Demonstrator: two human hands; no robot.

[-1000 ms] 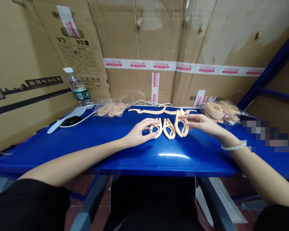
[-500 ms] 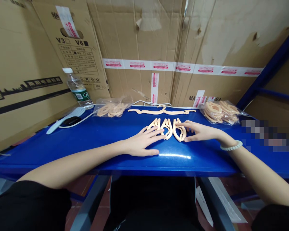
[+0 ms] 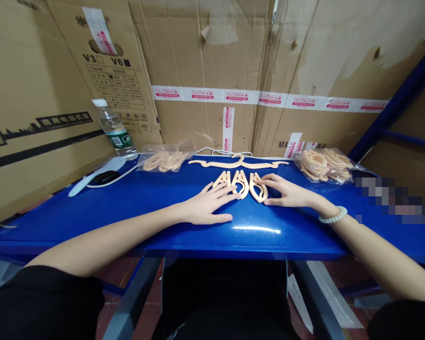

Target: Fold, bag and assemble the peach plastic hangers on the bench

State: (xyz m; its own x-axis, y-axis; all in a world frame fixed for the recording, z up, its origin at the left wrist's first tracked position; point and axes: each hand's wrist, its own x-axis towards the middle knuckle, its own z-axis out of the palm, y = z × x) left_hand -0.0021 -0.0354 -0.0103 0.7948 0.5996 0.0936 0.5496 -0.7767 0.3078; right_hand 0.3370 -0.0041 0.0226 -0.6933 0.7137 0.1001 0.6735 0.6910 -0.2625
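Three small peach plastic folded hanger pieces [image 3: 241, 183] lie side by side on the blue table [image 3: 134, 203]. My left hand [image 3: 207, 205] lies flat, fingers stretched out, its fingertips touching the leftmost piece. My right hand [image 3: 286, 192] is flat too, with its fingers resting on the rightmost piece; a pale bead bracelet sits on that wrist. Just behind the pieces, an unfolded peach hanger [image 3: 238, 164] lies spread across the table.
A bag of peach hangers [image 3: 165, 158] lies at the back left and another bag [image 3: 324, 164] at the back right. A water bottle [image 3: 115, 130] and a white device with a cable [image 3: 95, 175] sit far left. Cardboard boxes [image 3: 212, 66] wall the back.
Both hands have laid the pieces flat and slid them slightly away from me, toward the unfolded hanger. My left hand went from pinching a piece to lying flat.
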